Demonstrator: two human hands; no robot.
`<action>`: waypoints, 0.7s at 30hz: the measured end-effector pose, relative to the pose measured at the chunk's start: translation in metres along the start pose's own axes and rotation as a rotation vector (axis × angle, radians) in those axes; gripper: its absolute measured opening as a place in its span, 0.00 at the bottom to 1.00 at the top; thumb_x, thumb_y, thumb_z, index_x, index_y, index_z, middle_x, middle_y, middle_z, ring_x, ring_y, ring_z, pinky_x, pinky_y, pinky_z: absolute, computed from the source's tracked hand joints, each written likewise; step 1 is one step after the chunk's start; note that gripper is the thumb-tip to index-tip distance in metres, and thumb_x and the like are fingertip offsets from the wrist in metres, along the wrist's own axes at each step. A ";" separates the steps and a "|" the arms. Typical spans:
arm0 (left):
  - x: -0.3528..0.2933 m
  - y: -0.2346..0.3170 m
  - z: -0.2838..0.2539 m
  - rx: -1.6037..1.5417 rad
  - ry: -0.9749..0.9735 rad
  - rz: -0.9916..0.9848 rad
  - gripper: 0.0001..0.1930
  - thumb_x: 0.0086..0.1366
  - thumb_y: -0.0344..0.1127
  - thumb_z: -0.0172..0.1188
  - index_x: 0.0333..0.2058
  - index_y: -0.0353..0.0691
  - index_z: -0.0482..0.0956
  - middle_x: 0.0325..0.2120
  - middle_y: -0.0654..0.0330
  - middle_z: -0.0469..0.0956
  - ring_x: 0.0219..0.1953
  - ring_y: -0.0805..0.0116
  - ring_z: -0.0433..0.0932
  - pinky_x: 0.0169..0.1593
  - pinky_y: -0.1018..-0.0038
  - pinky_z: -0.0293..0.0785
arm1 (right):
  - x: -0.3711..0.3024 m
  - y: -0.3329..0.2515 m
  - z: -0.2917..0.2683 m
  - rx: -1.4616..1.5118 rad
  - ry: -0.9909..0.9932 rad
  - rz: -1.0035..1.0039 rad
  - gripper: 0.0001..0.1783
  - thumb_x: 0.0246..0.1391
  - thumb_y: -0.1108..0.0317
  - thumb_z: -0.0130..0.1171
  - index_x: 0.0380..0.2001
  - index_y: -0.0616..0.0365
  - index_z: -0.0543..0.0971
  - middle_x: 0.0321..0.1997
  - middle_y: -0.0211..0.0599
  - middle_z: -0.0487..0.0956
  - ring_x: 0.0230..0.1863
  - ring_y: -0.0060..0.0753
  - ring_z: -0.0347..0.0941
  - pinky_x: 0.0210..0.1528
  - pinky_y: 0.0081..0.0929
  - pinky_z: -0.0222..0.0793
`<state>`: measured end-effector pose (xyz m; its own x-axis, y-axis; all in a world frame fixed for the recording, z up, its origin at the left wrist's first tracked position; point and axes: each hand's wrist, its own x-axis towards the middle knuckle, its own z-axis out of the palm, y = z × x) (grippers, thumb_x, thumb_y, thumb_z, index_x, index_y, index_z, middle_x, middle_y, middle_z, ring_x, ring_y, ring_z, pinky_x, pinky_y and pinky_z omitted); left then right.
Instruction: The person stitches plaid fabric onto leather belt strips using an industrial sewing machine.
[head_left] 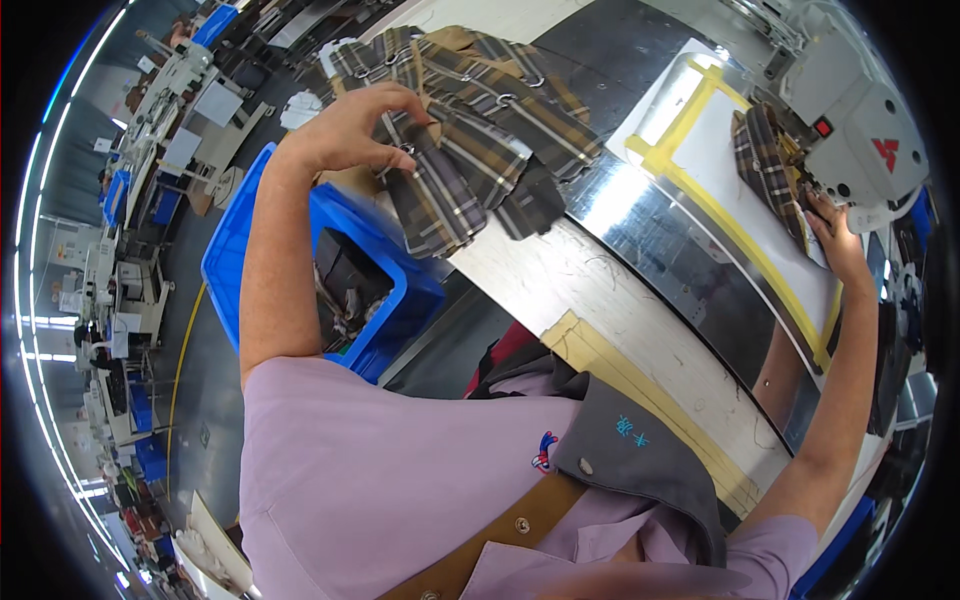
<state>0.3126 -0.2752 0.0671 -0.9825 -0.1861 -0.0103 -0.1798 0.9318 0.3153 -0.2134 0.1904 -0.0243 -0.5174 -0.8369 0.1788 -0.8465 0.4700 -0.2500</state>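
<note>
A smooth grey floor [222, 370] runs down the left side, crossed by a curving yellow line [177, 395] with a small green mark [205, 434] beside it. Beyond the line stand rows of pale worktables [215, 108] on metal legs, carrying white machines [185, 68], with blue bins [150, 456] among them. Long white light strips [32, 235] bend along the far left rim, and shorter ones glow lower down. Nearer, a pale, scuffed worktop [640, 345] slants across the middle, with yellowish tape [625, 375] along its near edge. Details at the right rim are too cramped to tell.
</note>
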 end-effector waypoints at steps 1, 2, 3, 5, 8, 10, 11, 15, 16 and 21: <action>-0.011 -0.013 0.006 0.031 0.143 -0.123 0.24 0.52 0.42 0.75 0.47 0.43 0.81 0.43 0.60 0.80 0.51 0.60 0.78 0.57 0.63 0.71 | -0.001 0.004 0.001 0.003 -0.003 0.010 0.22 0.62 0.61 0.61 0.59 0.52 0.77 0.65 0.51 0.72 0.67 0.48 0.67 0.69 0.36 0.58; -0.019 -0.024 0.013 0.063 0.288 -0.244 0.27 0.52 0.43 0.76 0.50 0.44 0.79 0.46 0.61 0.79 0.52 0.60 0.77 0.59 0.62 0.70 | 0.000 0.007 0.001 -0.055 -0.009 0.004 0.23 0.62 0.61 0.61 0.59 0.52 0.77 0.65 0.50 0.72 0.67 0.47 0.66 0.69 0.35 0.57; -0.024 -0.037 0.018 0.064 0.292 -0.255 0.27 0.52 0.43 0.76 0.50 0.44 0.79 0.46 0.61 0.79 0.52 0.60 0.77 0.59 0.62 0.70 | 0.002 0.006 0.003 -0.053 -0.012 -0.007 0.23 0.62 0.61 0.61 0.59 0.52 0.77 0.65 0.50 0.72 0.67 0.47 0.66 0.69 0.35 0.57; -0.026 -0.049 0.022 -0.234 0.421 -0.727 0.32 0.51 0.44 0.77 0.55 0.47 0.77 0.52 0.60 0.76 0.57 0.57 0.75 0.61 0.61 0.69 | 0.003 0.000 0.001 -0.021 -0.016 0.029 0.23 0.62 0.61 0.61 0.60 0.53 0.76 0.66 0.50 0.72 0.67 0.46 0.66 0.69 0.35 0.57; -0.025 -0.037 0.031 -0.127 0.328 -0.287 0.36 0.45 0.43 0.78 0.55 0.48 0.76 0.56 0.62 0.74 0.60 0.57 0.71 0.66 0.61 0.64 | -0.007 -0.027 -0.009 0.045 -0.041 0.029 0.23 0.60 0.64 0.63 0.59 0.54 0.77 0.62 0.49 0.74 0.65 0.45 0.68 0.68 0.34 0.59; -0.016 -0.022 0.033 -0.141 0.221 -0.004 0.38 0.42 0.42 0.79 0.55 0.48 0.76 0.55 0.63 0.74 0.61 0.57 0.70 0.67 0.61 0.64 | -0.015 -0.056 -0.017 0.070 -0.095 0.035 0.23 0.58 0.69 0.63 0.58 0.55 0.78 0.58 0.48 0.76 0.62 0.42 0.70 0.67 0.33 0.61; -0.010 -0.011 0.036 -0.097 0.199 0.017 0.40 0.39 0.40 0.80 0.56 0.48 0.76 0.55 0.63 0.73 0.61 0.57 0.69 0.68 0.61 0.63 | -0.022 -0.066 -0.019 0.053 -0.090 0.037 0.24 0.58 0.70 0.63 0.59 0.56 0.77 0.57 0.48 0.76 0.60 0.43 0.71 0.65 0.33 0.62; -0.003 -0.008 0.028 -0.032 0.149 0.018 0.45 0.32 0.37 0.80 0.56 0.48 0.76 0.55 0.61 0.72 0.61 0.56 0.68 0.68 0.60 0.63 | -0.042 -0.108 -0.025 -0.023 -0.102 -0.024 0.27 0.55 0.72 0.63 0.60 0.56 0.76 0.54 0.46 0.77 0.56 0.46 0.70 0.63 0.34 0.63; -0.002 -0.009 0.022 0.018 0.098 -0.024 0.39 0.38 0.41 0.80 0.54 0.47 0.78 0.54 0.64 0.73 0.61 0.59 0.68 0.67 0.65 0.62 | -0.043 -0.113 -0.026 -0.056 -0.107 -0.027 0.27 0.55 0.72 0.62 0.60 0.56 0.76 0.54 0.45 0.77 0.56 0.46 0.69 0.63 0.34 0.63; 0.024 -0.106 0.040 -0.592 0.674 -0.459 0.28 0.59 0.53 0.71 0.52 0.40 0.79 0.46 0.59 0.80 0.52 0.61 0.76 0.59 0.70 0.67 | -0.050 -0.129 -0.035 -0.070 -0.158 0.004 0.27 0.56 0.72 0.61 0.60 0.58 0.75 0.54 0.44 0.77 0.56 0.47 0.68 0.61 0.35 0.62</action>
<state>0.3062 -0.3662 -0.0046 -0.5586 -0.7964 0.2318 -0.3006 0.4549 0.8383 -0.0827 0.1814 0.0328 -0.4991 -0.8662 0.0246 -0.8541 0.4870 -0.1824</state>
